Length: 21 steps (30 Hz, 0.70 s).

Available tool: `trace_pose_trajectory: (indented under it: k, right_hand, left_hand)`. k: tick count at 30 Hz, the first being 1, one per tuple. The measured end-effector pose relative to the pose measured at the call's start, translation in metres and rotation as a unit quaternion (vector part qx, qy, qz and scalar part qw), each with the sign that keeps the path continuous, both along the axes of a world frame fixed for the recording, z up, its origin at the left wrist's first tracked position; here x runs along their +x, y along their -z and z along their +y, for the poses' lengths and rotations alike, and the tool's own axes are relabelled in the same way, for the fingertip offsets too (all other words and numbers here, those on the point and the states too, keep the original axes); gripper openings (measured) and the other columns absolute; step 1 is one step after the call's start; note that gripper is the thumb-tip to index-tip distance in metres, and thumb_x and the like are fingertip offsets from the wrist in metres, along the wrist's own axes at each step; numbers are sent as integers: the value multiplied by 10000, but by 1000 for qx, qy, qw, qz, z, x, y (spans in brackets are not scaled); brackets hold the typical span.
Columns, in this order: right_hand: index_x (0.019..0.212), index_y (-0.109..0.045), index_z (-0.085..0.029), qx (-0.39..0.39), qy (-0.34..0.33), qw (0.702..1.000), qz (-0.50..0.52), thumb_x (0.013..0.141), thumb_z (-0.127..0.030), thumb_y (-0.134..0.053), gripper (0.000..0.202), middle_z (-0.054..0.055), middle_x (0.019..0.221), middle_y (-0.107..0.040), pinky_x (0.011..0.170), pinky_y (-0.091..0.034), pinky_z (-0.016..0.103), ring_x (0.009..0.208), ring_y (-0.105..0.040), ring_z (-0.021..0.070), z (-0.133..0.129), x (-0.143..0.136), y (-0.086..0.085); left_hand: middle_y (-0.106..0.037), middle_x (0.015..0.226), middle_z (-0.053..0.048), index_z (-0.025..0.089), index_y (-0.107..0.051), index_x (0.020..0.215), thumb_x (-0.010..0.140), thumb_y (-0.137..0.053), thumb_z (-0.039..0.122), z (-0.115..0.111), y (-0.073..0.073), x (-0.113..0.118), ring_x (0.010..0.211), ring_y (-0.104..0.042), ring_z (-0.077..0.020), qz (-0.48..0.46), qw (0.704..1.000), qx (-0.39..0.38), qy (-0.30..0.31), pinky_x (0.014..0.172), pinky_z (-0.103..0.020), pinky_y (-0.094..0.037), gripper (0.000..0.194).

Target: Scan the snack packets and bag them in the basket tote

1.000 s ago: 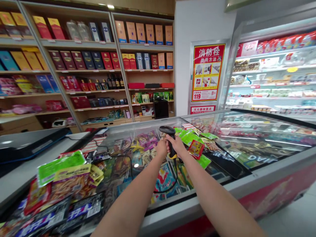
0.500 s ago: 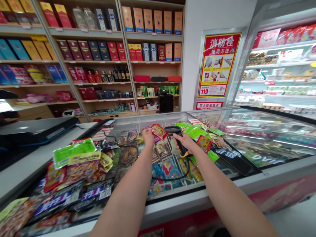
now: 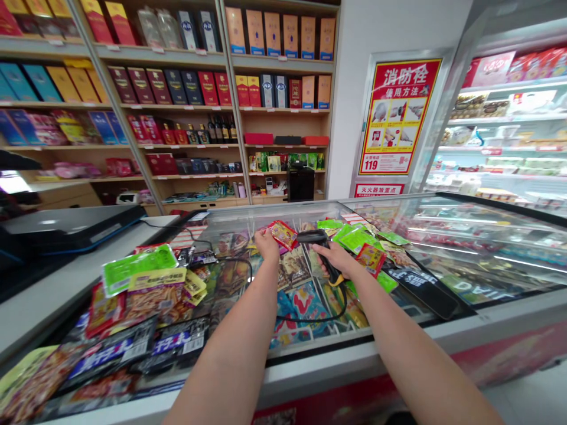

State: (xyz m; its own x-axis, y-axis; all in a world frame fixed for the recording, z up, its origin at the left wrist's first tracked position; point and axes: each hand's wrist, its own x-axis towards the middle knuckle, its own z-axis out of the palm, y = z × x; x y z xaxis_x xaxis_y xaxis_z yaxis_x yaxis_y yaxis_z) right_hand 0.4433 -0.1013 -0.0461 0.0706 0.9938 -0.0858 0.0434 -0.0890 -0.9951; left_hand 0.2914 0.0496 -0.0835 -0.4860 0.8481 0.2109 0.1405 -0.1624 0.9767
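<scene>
- Shelves (image 3: 177, 54) of boxes (image 3: 173, 87) stand behind a glass-topped freezer (image 3: 328, 362).
- Left hand (image 3: 267, 245) pinches a red packet (image 3: 284, 234) above the freezer.
- Right hand (image 3: 335, 260) is wrapped around a black scanner (image 3: 312, 237) just beside the packet.

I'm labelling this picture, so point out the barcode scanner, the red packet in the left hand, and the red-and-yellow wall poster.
Barcode scanner (image 3: 312, 237), head view: its black top end.
Held red packet (image 3: 283, 234), head view: its printed front.
Wall poster (image 3: 398, 123), head view: its middle picture panel.
</scene>
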Motion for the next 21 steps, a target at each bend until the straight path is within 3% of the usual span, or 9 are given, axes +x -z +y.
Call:
trace_pose_trajectory:
  k: [16,21]
  right_hand:
    - [714,-447,-188,-6,4,1000,-2,817,-379,-604,267,-43,492,-521,322,-403,201,356,-455,95,-1,-2,0]
    - [748,-472,-186,-18,18,997,67,846,-371,-572,232,-45,488,-518,328,-384,202,344,-442,94,-1,-12,-1]
  left_hand:
    - [-625,834,-39,167,-526,833,833,-439,270,1,4,1,778,-599,-150,10,1000,-13,-3,757,-279,-454,135]
    - [-642,877,-62,161,-549,854,835,-432,262,-8,-4,-4,820,-608,-168,35,999,-40,-5,774,-297,-457,157]
